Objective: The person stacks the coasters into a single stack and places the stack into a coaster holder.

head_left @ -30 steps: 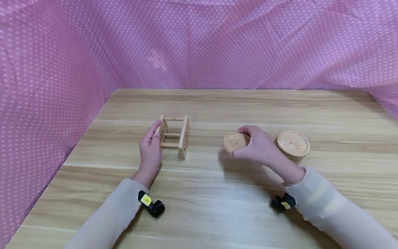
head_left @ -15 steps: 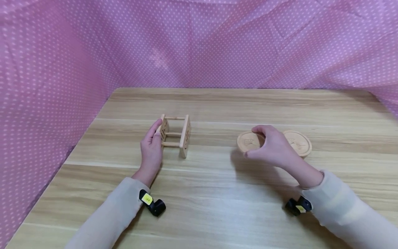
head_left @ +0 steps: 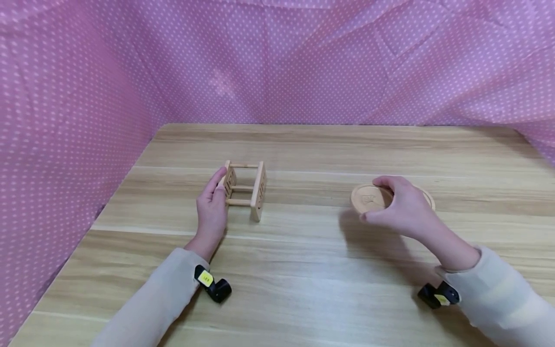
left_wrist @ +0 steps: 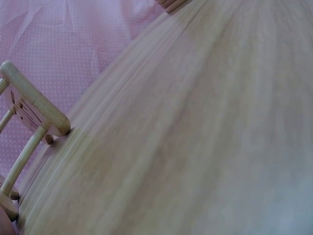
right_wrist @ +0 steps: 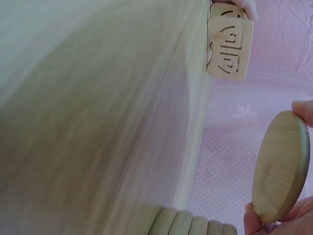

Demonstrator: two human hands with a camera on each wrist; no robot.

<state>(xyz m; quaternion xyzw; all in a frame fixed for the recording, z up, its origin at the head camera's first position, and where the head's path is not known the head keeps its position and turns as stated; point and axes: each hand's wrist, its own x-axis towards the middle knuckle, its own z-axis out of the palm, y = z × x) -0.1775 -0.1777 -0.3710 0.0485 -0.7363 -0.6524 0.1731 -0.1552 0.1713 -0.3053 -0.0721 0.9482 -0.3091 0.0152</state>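
Note:
My left hand (head_left: 211,212) grips the left side panel of a wooden coaster holder (head_left: 257,193), which stands on the table. Two panels with cut-out patterns, joined by round rods, make up the holder. Between thumb and fingers, my right hand (head_left: 405,212) pinches a round wooden coaster (head_left: 368,198) by its edge; a figure is engraved on its face. In the right wrist view this coaster (right_wrist: 279,169) is held up, apart from the table. A stack of coasters (head_left: 428,196) lies behind my right hand, mostly hidden by it in the head view.
Edges of several stacked coasters (right_wrist: 188,223) show at the bottom of the right wrist view. The wood-grain table (head_left: 295,270) reaches back to a pink dotted cloth (head_left: 303,62) that hangs behind it and along the left side.
My right hand has moved to the right with the coaster, coming over the stack and covering most of it. My left hand and the holder have stayed in place.

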